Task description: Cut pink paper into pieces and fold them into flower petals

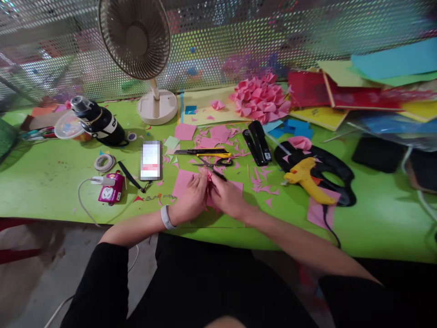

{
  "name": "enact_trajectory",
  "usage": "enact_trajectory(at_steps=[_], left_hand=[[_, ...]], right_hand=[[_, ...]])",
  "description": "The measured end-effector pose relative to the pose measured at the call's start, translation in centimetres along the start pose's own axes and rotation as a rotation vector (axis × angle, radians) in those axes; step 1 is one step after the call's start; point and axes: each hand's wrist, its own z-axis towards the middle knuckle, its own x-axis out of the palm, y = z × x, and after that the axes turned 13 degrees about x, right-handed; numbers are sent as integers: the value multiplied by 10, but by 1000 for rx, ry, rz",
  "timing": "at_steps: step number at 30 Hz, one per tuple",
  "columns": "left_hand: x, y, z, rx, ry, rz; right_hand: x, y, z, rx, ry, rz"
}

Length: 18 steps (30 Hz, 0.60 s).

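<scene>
My left hand (191, 197) and my right hand (226, 195) meet at the table's near middle, fingers closed around a small piece of pink paper (209, 176). Most of that piece is hidden between them. Beneath both hands lie flat pink paper sheets (182, 181). Just beyond the fingertips rest black-handled scissors (223, 162). A yellow and black utility knife (205, 152) lies behind the scissors. Pink paper scraps (218, 135) are scattered all around.
A black stapler (258, 143) and a yellow glue gun (309, 180) with a cord are on the right. Left are a phone (150, 159), a tape roll (104, 162), a purple plug adapter (112, 187) and a black bottle (102, 123). A fan (157, 107) and folded pink paper pieces (261, 98) stand behind.
</scene>
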Motion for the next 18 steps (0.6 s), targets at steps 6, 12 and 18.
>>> enact_trajectory(at_steps=[6,12,18], left_hand=[[12,-8,-8,73,-49,-35],[-9,4,9,-5,-114,-270],[-16,11,18,-176,-136,-339]], right_hand=[[6,5,-9,-136,-10,-42],[-23,6,6,-3,67,-26],[-33,7,14,136,159,-65]])
